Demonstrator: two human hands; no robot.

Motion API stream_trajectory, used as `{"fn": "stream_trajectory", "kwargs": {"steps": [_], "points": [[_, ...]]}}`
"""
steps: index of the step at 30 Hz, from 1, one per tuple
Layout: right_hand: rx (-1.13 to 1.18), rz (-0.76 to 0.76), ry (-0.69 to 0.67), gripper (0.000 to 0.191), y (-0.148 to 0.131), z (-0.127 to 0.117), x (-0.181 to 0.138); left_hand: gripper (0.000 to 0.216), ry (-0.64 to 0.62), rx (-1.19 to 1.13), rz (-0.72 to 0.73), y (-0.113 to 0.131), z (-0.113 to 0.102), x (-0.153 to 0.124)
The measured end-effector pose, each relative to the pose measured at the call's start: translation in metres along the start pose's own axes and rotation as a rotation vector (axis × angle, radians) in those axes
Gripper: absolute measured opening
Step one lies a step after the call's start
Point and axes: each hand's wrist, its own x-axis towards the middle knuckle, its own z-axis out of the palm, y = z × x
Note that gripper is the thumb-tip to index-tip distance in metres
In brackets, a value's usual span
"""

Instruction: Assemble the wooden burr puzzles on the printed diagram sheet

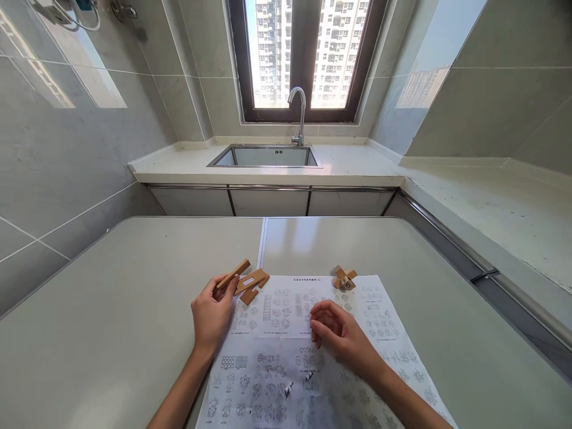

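My left hand (pixel 212 313) pinches a flat wooden puzzle piece (pixel 235 274), tilted up to the right, between thumb and fingers. Just beyond the thumb lie a slotted wooden piece (pixel 251 280) and a notched wooden piece (pixel 249 296), overlapping at the upper left corner of a printed sheet (pixel 286 342). Over the middle of that paper hovers my right hand (pixel 335 330), fingers loosely curled, a gap at the thumb, nothing visible in them. A small cross-shaped wooden puzzle (pixel 344 278) with a marking on one end sits at the sheet's far edge, beyond the right hand.
The sheet, with rows of small diagrams and two torn spots, lies on a pale table (pixel 134 304) with a seam down its far half. Behind stand a counter (pixel 179 167) with a sink (pixel 268 156), a tap (pixel 302 116) and a window. Another counter (pixel 496 202) runs along the right.
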Motion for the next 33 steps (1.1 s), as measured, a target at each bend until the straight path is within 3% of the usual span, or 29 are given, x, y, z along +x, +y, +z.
{"fn": "stream_trajectory", "kwargs": {"steps": [7,17,23,33], "points": [[-0.044,0.010,-0.040,0.034,0.003,-0.001,0.000,0.035,0.072,0.105,0.098,-0.012,-0.004,0.007],[-0.103,0.026,-0.055,0.030,-0.001,0.000,-0.003,0.035,-0.075,0.245,0.146,-0.013,-0.003,0.004],[-0.111,0.018,-0.059,0.030,0.000,0.000,-0.001,0.042,-0.071,0.348,0.120,-0.013,-0.001,0.003],[-0.101,0.020,-0.043,0.032,0.001,-0.003,0.001,0.033,-0.089,0.435,0.194,-0.020,-0.001,0.005]]}}
